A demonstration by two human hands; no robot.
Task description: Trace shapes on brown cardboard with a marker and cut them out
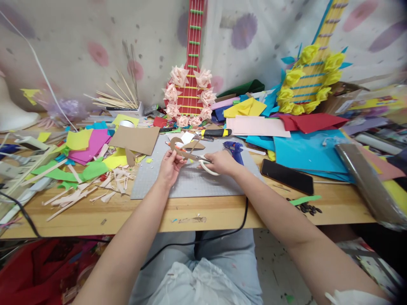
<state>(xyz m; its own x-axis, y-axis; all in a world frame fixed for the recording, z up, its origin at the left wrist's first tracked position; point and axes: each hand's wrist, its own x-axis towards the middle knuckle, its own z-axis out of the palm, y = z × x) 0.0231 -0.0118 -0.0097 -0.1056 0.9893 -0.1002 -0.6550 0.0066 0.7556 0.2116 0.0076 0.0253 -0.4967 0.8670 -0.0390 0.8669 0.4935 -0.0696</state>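
Observation:
My left hand (171,169) pinches a curved strip of brown cardboard (174,142) above the grey cutting mat (152,183). In my right hand (223,162) is a pair of white-handled scissors (210,170), their blades pointing left toward the strip. Whether the blades are parted or closed on the cardboard, I cannot tell. A blue glue gun (234,149) lies just beyond my right hand. Behind the hands, a yellow-and-black utility knife (216,132) rests near the mat's far edge.
Pale paper scraps (119,180) and a brown cardboard sheet (136,139) lie left. A black phone (286,176) and blue sheets (308,154) are right. A red paper guitar with pink flowers (190,93) and a yellow one (305,82) stand behind. A black cable (244,216) hangs over the front edge.

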